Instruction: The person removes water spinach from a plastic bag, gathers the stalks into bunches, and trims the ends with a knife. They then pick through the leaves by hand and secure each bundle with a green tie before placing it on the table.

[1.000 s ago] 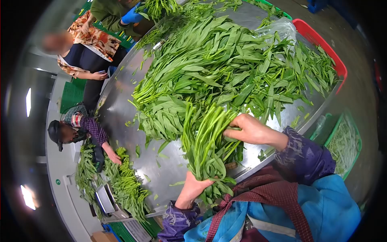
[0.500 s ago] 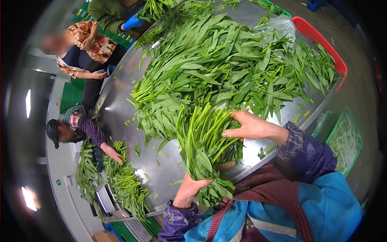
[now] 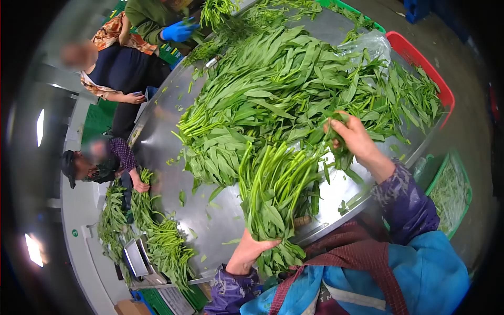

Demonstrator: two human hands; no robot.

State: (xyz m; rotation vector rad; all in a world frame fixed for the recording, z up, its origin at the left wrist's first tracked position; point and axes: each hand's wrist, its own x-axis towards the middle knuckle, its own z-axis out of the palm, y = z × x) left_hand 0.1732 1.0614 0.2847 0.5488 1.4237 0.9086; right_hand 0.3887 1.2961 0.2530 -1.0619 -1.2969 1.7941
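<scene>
A bunch of water spinach (image 3: 273, 184) stands near the table's front edge, cut stems up and leaves down. My left hand (image 3: 253, 249) is wrapped round its leafy lower part. Off to the right of the bunch, my right hand (image 3: 354, 139) pinches a few loose leaves (image 3: 341, 155) that hang below the fingers. Behind both hands spreads a large pile of water spinach (image 3: 262, 100). A brown, handle-like piece (image 3: 302, 221) shows beside the bunch; its other end is hidden.
The metal table (image 3: 163, 152) has leaf scraps on it. A red crate (image 3: 415, 52) borders its far right; a green crate (image 3: 451, 194) with trimmings stands right. Across are a blue-gloved hand (image 3: 179, 31), a seated person (image 3: 121, 63) and a person in a cap (image 3: 94, 163) by more bunches (image 3: 168, 244).
My right hand has left the stems and moved up and right, now with leaves in it. My left hand keeps its hold. The capped person's hand has drawn back onto the greens.
</scene>
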